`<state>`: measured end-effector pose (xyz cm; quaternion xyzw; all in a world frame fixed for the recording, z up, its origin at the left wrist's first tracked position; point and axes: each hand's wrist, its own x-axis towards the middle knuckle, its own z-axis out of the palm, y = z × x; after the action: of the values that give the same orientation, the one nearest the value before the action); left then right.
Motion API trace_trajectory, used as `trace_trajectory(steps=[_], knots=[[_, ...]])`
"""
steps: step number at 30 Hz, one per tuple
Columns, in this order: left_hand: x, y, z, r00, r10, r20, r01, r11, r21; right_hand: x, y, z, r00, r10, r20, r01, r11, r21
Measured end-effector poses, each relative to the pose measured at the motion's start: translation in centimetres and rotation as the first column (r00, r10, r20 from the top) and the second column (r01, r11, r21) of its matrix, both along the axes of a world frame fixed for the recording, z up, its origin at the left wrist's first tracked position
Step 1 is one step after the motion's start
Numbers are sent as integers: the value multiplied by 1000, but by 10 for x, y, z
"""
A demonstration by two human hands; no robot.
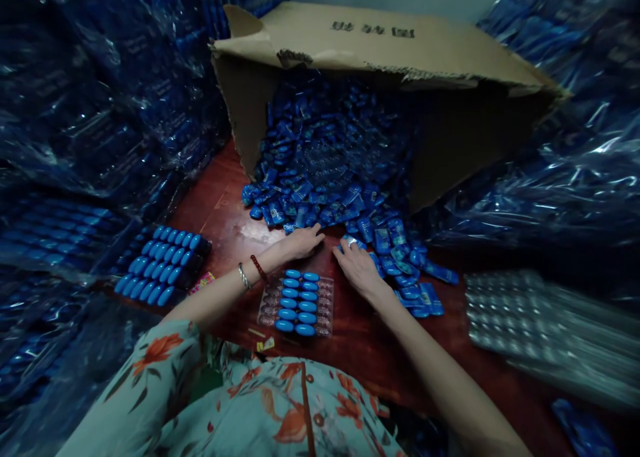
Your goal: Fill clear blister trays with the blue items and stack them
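Note:
My left hand (pixel 303 241) reaches to the front edge of a heap of small blue wrapped packets (pixel 345 203), its fingers stretched out and nothing visible in them. My right hand (pixel 357 267) is at the same heap, fingers apart, with the fingertips against one shiny blue packet (pixel 354 241). Between my forearms lies a clear plastic blister tray (pixel 325 303). Two columns of glossy blue oval pieces fill its middle, while the outer cavities show the table through them.
A cardboard box (pixel 380 40) on its side holds the heap. Filled blue trays (pixel 157 263) stand at left, stacked clear trays (pixel 520 313) at right. Plastic-wrapped blue goods (pixel 95 90) rise around the red table (pixel 215 197). A yellow scrap (pixel 265 344) lies near me.

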<state>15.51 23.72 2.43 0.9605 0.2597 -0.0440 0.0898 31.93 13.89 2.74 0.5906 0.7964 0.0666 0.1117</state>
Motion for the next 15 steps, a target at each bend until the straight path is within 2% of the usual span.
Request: trace_trajectory(steps=[4,7,9,11,13,15], knots=[[-29,2,4,998,58,-20,-59,996,-61,1,3,3,1000,21,14,-21,1000,-10],[-57,4,6,978,131,162,-106,982,-154,5,10,6,998,52,-30,-53,998,-38],[-78,4,4,898,253,362,-175,956,-234,10,14,6,995,83,-62,-86,995,-43],[-101,0,-1,770,383,510,-240,915,-326,15,14,4,992,95,-81,-98,994,-40],[-121,-8,-9,662,495,563,-281,860,-426,19,12,1,990,75,-123,-79,997,-27],[-138,-21,-18,613,574,543,-305,806,-507,20,5,-3,971,28,-239,-29,1000,0]])
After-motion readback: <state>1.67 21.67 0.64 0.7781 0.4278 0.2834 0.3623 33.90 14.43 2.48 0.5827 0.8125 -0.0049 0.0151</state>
